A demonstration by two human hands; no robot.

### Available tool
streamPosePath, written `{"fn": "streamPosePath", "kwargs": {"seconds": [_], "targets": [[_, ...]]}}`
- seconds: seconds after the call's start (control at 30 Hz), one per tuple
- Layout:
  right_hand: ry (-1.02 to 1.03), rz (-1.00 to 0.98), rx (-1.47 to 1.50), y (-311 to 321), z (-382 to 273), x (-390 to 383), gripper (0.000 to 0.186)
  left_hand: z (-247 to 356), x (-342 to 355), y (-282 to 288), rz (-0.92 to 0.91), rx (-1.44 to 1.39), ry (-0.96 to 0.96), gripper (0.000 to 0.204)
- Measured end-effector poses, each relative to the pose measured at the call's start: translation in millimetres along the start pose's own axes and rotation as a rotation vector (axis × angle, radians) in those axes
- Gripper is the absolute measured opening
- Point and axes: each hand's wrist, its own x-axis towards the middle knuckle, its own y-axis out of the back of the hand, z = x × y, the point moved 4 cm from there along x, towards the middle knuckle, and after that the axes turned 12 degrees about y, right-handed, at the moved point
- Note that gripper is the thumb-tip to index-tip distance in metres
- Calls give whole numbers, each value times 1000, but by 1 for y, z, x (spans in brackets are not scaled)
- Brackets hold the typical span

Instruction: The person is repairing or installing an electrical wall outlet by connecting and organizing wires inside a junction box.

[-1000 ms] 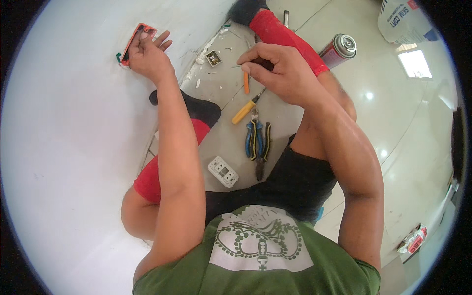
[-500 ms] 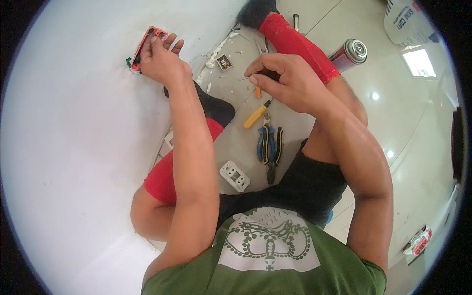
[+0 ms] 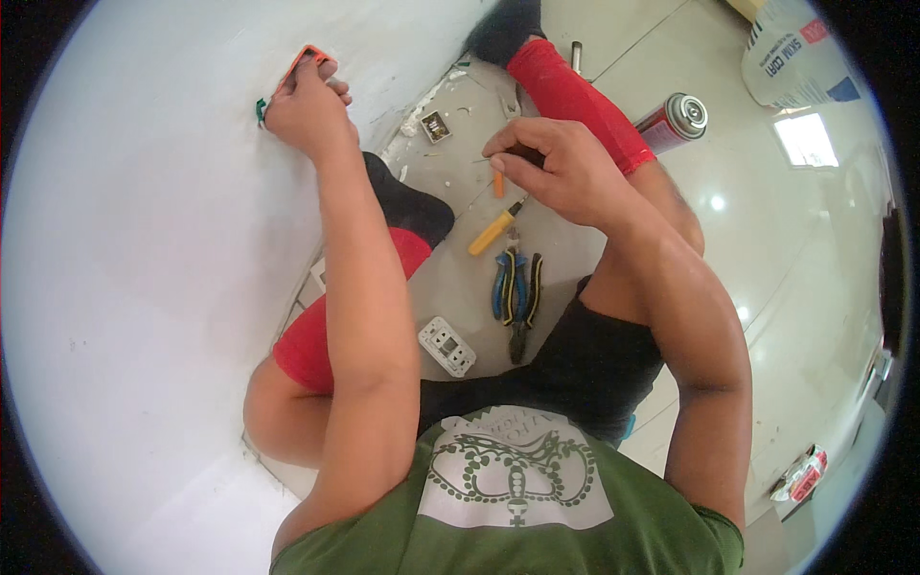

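Observation:
My left hand (image 3: 309, 113) is at the orange wall box (image 3: 316, 53) low on the white wall, fingers curled into it and hiding what they hold. A bit of green (image 3: 260, 112) shows beside it. My right hand (image 3: 556, 168) hovers over the floor, thumb and forefinger pinching a thin slender piece (image 3: 482, 160). Beneath it lie an orange-handled tool (image 3: 499, 182), a yellow-handled screwdriver (image 3: 494, 230) and blue-black pliers (image 3: 500, 283). A white socket unit (image 3: 447, 346) rests near my shorts, and a small metal-rimmed box (image 3: 435, 126) lies by the wall.
My legs in red sleeves (image 3: 575, 91) and black socks flank the tools. A spray can (image 3: 671, 121) stands beyond my right leg. A white sack (image 3: 786, 57) is at upper right, a crumpled packet (image 3: 800, 472) at lower right. Debris (image 3: 407, 125) lines the wall's foot.
Both hands shifted a little right in the picture along with the whole scene. My left fingers now cover more of the orange box; my right hand keeps its pinch, slightly lower.

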Motion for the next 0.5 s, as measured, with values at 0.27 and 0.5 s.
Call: {"fn": "streamPosePath", "kwargs": {"seconds": [0.27,0.5], "targets": [[-15,30,1,9,-1,-1,19,4,-5,-14,112,-203,147,8],[41,37,76,13,-4,-5,14,-1,-6,-21,198,-298,195,6]]}}
